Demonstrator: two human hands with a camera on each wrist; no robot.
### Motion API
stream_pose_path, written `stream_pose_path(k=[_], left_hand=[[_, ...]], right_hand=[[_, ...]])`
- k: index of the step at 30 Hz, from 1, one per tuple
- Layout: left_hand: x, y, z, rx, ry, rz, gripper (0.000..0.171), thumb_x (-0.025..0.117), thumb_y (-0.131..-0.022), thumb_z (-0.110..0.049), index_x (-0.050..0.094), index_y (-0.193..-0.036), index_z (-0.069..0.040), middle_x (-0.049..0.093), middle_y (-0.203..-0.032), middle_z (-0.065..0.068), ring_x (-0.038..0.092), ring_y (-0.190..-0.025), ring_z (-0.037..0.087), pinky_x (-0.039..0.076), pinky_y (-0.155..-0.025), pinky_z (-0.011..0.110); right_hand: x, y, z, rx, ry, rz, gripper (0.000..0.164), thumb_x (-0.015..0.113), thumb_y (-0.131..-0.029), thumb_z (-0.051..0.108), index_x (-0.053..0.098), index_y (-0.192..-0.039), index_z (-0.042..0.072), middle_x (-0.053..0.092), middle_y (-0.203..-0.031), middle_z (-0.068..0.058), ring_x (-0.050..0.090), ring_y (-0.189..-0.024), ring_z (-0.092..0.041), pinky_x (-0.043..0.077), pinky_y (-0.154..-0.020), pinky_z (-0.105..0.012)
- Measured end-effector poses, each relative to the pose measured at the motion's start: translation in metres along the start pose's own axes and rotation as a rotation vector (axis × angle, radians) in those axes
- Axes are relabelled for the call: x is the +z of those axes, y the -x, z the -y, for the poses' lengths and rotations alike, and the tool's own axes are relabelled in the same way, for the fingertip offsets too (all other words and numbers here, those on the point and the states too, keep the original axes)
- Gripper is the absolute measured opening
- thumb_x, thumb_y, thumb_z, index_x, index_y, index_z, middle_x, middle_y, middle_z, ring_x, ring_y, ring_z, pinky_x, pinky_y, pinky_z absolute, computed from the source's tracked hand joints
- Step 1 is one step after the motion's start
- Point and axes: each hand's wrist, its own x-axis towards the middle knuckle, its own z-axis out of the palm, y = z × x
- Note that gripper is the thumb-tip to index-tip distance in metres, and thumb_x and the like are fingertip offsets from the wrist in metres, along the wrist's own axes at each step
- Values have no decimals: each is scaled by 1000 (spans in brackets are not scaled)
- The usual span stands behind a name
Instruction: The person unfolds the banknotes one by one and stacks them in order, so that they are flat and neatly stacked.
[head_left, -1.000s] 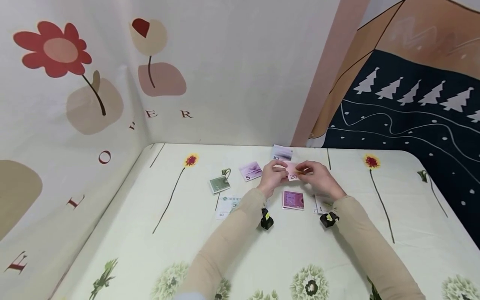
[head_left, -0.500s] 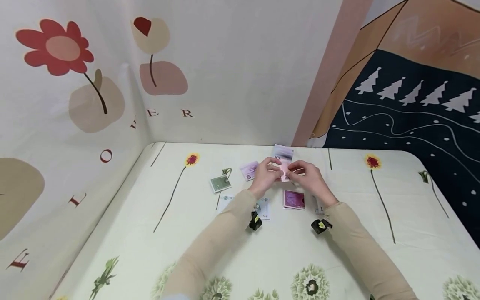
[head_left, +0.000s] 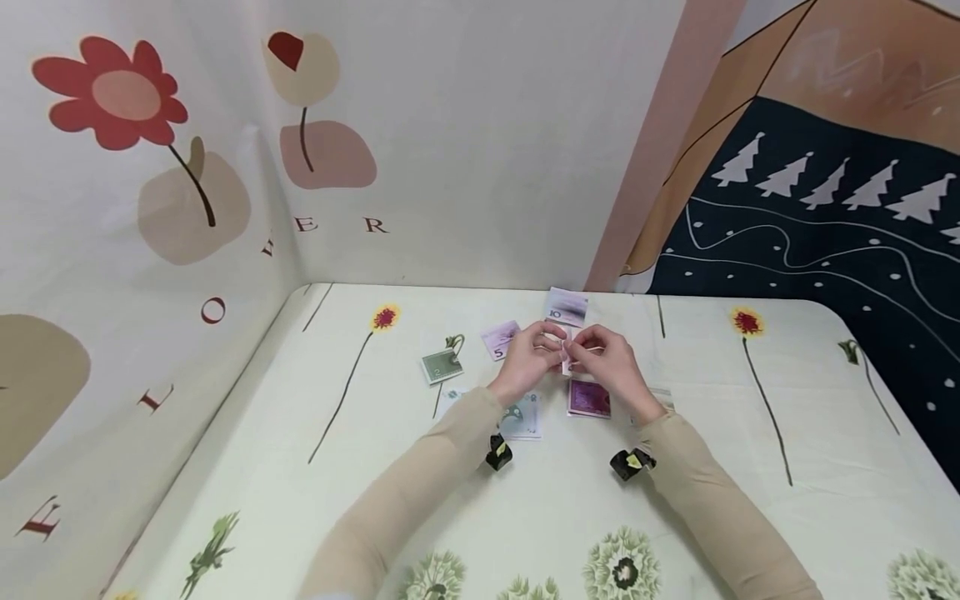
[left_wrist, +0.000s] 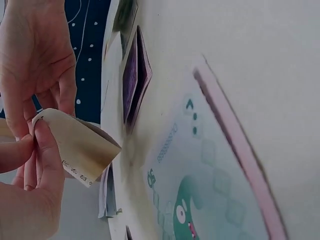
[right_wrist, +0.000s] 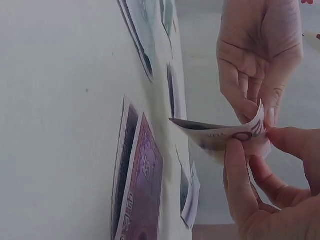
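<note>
A pale pink banknote [head_left: 567, 354] is held up over the table between both hands, bent along its length. My left hand [head_left: 529, 360] pinches it from the left side, thumb against fingers. From the right, my right hand [head_left: 611, 362] pinches it too. In the left wrist view the note [left_wrist: 80, 145] curves over on itself and its loose end points away from the fingers. The right wrist view shows the folded note [right_wrist: 220, 137] with a printed zero near the right fingertips. Just below the hands lies a magenta folded banknote [head_left: 588, 399].
Around the hands lie a purple 10 note [head_left: 567, 307], a purple 5 note [head_left: 498, 341], a green 2 note [head_left: 441, 367] and pale blue notes [head_left: 525, 421]. Another note [head_left: 662, 398] is partly hidden by the right wrist. The flowered tablecloth [head_left: 360, 500] meets a wall hanging behind.
The pink note was flat with its 20 showing; it has turned and is now bent narrow. Both hands have shifted slightly left, uncovering the 10 note.
</note>
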Motion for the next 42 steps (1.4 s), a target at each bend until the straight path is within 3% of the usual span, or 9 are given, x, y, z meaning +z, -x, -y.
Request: stream_pose_path(k=[7, 16, 23, 26, 30, 42], left_hand=[[0, 5, -2, -20, -6, 26, 28, 60, -82, 18, 59, -108, 7, 65, -84, 16, 63, -69, 15, 56, -67, 29], [-4, 9, -1, -43, -22, 9, 28, 59, -83, 17, 58, -109, 6, 60, -86, 12, 62, -70, 16, 57, -69, 31], [-8, 13, -1, -59, -11, 1, 28, 59, -84, 16, 58, -109, 5, 59, -89, 15, 61, -71, 15, 57, -70, 32], [-12, 14, -2, -58, -18, -12, 28, 60, -84, 15, 59, -110, 4, 60, -89, 16, 61, -71, 14, 57, -71, 33], [-18, 15, -2, -50, -38, -28, 29, 60, -84, 14, 59, -111, 4, 60, -90, 15, 61, -71, 15, 57, -71, 33], [-41, 18, 7, -48, -124, -73, 28, 62, -83, 13, 61, -109, 4, 61, -90, 12, 65, -81, 22, 56, -72, 30]], right_hand=[[-1, 2, 0, 72, -12, -6, 22, 55, -95, 11, 58, -107, -8, 60, -99, -19, 62, -87, -21, 57, -76, -35], [-9, 10, -5, 15, -88, 49, 29, 54, -98, 6, 56, -119, -13, 60, -110, -26, 63, -88, -17, 56, -76, -31], [-9, 15, -7, -7, -106, -8, 36, 58, -95, 3, 51, -130, -2, 63, -110, -26, 65, -89, -13, 56, -77, -35], [-8, 16, -8, -19, -109, -49, 36, 59, -93, 1, 50, -128, 0, 64, -106, -25, 65, -84, -9, 57, -74, -33], [-9, 16, -9, -52, -114, -80, 28, 60, -92, -1, 57, -119, -6, 64, -103, -23, 63, -81, -5, 56, -69, -25], [-11, 18, -13, -60, -85, -73, 28, 64, -89, -1, 61, -116, -10, 63, -109, -25, 61, -87, -5, 53, -71, -17]])
